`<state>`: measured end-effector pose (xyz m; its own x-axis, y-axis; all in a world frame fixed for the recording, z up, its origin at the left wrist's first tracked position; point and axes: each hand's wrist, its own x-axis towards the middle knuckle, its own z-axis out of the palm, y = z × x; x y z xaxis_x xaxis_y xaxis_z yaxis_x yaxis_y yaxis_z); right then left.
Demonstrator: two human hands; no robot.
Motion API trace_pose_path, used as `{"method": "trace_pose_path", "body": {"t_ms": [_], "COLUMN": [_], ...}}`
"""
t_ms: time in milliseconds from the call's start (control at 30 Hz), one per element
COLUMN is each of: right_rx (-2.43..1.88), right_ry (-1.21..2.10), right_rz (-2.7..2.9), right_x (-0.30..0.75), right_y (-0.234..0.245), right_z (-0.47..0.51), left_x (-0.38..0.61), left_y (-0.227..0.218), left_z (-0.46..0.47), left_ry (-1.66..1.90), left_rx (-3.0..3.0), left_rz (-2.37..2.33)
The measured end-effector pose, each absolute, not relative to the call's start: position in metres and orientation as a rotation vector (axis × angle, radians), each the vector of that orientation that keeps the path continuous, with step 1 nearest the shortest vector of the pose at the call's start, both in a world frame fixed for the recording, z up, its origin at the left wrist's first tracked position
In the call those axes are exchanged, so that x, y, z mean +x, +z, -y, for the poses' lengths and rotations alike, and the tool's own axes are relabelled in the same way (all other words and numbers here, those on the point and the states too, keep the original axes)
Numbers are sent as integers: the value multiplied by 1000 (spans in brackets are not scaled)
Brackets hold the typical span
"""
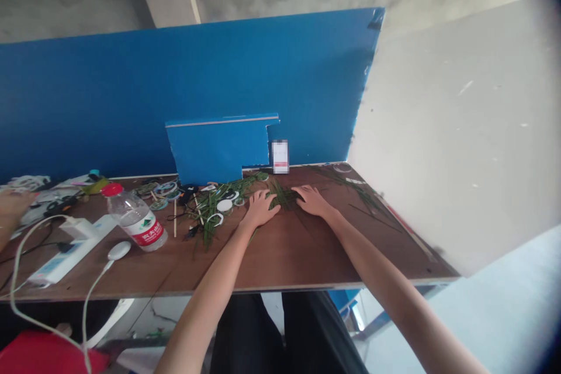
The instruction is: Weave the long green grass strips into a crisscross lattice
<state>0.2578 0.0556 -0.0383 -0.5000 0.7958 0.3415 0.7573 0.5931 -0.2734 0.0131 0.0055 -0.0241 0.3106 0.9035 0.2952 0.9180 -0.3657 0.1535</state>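
Both my hands rest on a brown table among long green leaf strips. My left hand lies palm down with fingers stretched out, touching the strips at their left side. My right hand lies flat too, fingers pointing left onto the same bundle. Neither hand visibly grips anything. More green strips lie scattered to the left, mixed with small white rings and round tape rolls.
A water bottle with a red cap stands left of centre, beside a white power strip and a white cable. Another person's hand shows at the far left. A blue board leans against the blue partition behind.
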Motion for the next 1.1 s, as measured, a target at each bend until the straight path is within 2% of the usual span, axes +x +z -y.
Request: {"method": "trace_pose_path", "body": {"t_ms": [1100], "right_rx": [-1293], "right_ry": [145], "right_rz": [2402], "right_x": [257], "right_y": [-32], "right_z": [-50], "left_x": [7], "left_y": [-31], "left_z": [-16], "left_ry": [-476], "left_rx": [-2466], "left_rz": [1857]}}
